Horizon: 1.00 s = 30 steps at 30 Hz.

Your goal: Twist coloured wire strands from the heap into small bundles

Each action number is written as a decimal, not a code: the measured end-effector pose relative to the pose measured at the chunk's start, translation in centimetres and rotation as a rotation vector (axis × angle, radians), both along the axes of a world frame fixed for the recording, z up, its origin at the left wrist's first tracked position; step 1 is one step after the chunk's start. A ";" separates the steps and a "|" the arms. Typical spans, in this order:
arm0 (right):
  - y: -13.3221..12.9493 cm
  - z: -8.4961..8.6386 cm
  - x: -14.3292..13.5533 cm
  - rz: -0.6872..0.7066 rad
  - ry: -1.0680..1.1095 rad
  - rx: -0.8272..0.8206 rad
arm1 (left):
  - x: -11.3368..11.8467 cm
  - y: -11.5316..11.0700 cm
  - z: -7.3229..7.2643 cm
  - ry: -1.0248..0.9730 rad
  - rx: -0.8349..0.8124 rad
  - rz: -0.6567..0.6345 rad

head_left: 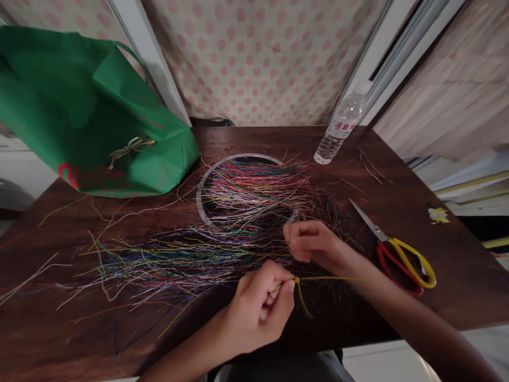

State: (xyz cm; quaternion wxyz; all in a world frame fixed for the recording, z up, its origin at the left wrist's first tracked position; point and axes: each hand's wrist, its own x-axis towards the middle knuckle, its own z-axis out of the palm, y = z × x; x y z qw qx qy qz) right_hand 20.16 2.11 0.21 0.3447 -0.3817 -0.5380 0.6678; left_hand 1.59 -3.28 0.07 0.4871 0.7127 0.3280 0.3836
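A: Start with the biggest things. What's on the dark wooden table [457, 276]?

B: At the far left a green bag [91, 116] slumps, with a pair of glasses [129, 148] lying on it. Across the middle spreads a heap of coloured wires [222, 228], thin strands fanning from far centre down to the near left, partly over a round metal ring [207, 180]. At the far right a clear water bottle [342, 130] leans; near right lie scissors [397, 249] with red and yellow handles, blades pointing far-left.

A: And the hands?

B: The left hand [258, 310] is near centre, fingers curled tight, thumb and forefinger pinching a single yellow wire [318, 278]. The right hand [314, 246] sits just beyond it, fingers loosely curled at the edge of the heap; I can't tell whether it grips a strand or only touches them.

A: How does that yellow wire lie?

B: Its long axis runs left to right, nearly level, from the left hand's pinch out under the right wrist. A short tail bends down toward the near edge from the pinch.

A: How would it handle?

B: I'd judge it very light, springy yet easily kinked, and slippery in its plastic coat. A fingertip pinch close to the end seems best.
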 end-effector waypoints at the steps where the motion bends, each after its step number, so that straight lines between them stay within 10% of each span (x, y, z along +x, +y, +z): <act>1: 1.0 0.4 0.6 0.055 -0.021 -0.010 | 0.1 0.0 0.0 0.014 0.004 -0.013; 7: 3.7 3.5 2.6 0.383 -0.195 -0.064 | 0.4 0.3 -0.6 0.017 0.134 0.172; 11: 1.1 1.6 2.0 0.652 -0.001 -0.244 | 0.3 0.1 -1.2 0.098 0.287 0.293; 19: -5.7 -1.4 -2.1 -0.058 0.506 -0.216 | 0.6 0.0 -1.7 0.201 0.541 0.320; 30: -5.2 -2.2 -2.4 -0.230 0.423 -0.075 | 0.3 -0.3 -1.1 0.031 0.229 0.189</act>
